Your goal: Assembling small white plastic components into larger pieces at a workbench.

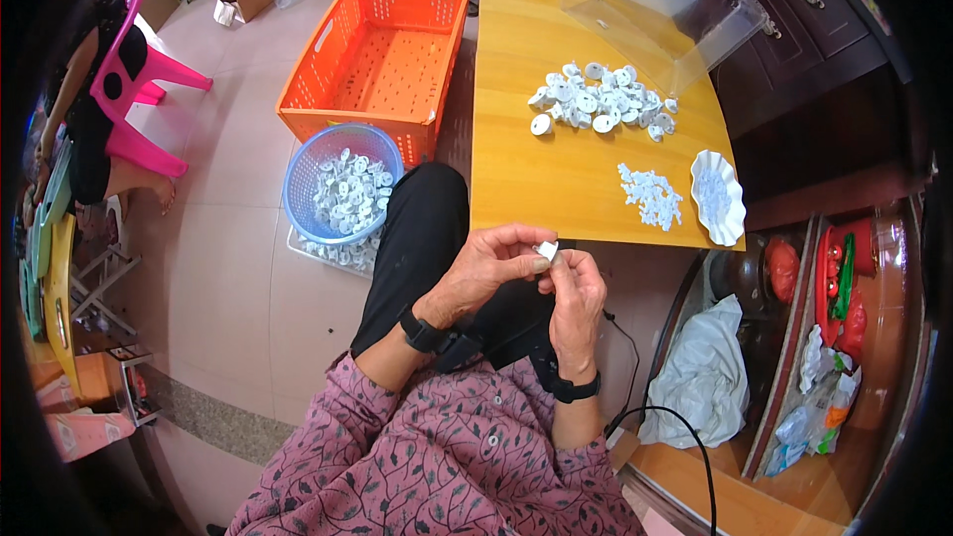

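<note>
Pinching a small white part with left hand and right hand together, just by the near edge of the counter. Farther back, white caps all heaped up; nearer, tiny pale bits beside a wavy dish on the right.

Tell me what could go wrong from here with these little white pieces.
The fingers of the left hand and right hand pinch a small white piece that appears just off the table's near edge, so a slip might drop it to the floor. The scalloped white dish sits close to the table's corner; a bump could spill what it holds. The blue basket of white parts stands beside the left leg, which might jostle it.
</note>
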